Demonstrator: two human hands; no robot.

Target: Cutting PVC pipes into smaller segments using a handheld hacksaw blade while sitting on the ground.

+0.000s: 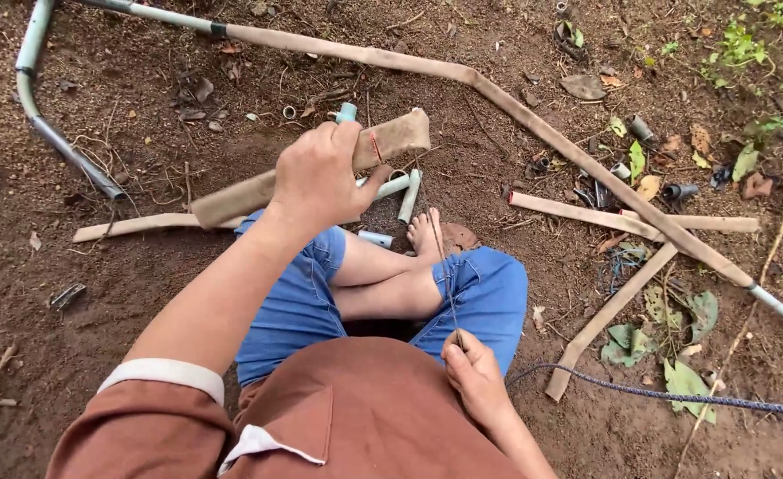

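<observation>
A flat strip (320, 168) of matt tan woven cloth, dusty and bound with red thread, is gripped by the left hand (320, 177). A thin, stiff, dull strand (444, 275) is pinched by the right hand (476, 377). Smooth grey plastic is shown by the pipe pieces (409, 195); the soil (98, 337) is rough.

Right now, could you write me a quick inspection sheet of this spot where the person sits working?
Surface: bare brown soil, damp-looking, no table.
Job's things: flat tan hose piece with a red tie, gripped in the left hand; thin strand pinched in the right hand.
Clutter: short grey pipe offcuts, cut hose strips, dead leaves.
Grippers: both hands closed on their things.
Cables: dark braided rope across the ground at right; long tan hose joined to a grey pipe.
Surroundings: small green weeds at top right; no other person seen.
</observation>
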